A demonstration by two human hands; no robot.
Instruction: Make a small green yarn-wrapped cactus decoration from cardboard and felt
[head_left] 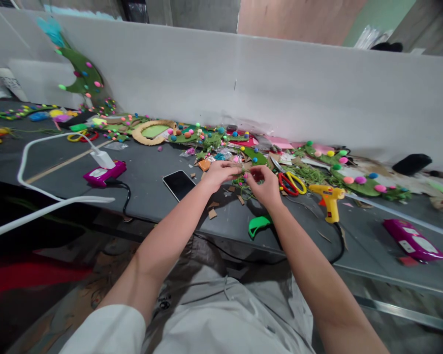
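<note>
Over the middle of the table my left hand (220,176) and my right hand (265,187) meet, fingertips almost touching. Both are closed in a pinch on a thin green string (244,186) that carries tiny coloured pom-poms; its exact shape is partly hidden by the fingers. Right of my right hand lie scissors (290,183) with red and yellow handles. A yellow glue gun (328,200) stands farther right. Under my right wrist is a green plastic piece (259,225). A phone (178,184) lies left of my left hand.
Cardboard scraps (212,214) dot the table (151,167). Pom-pom-covered green felt pieces (206,137) and a yellow ring (153,132) line the back before a white partition (192,73). Purple power boxes (105,173) sit at both sides, with a white cable (59,195) at left.
</note>
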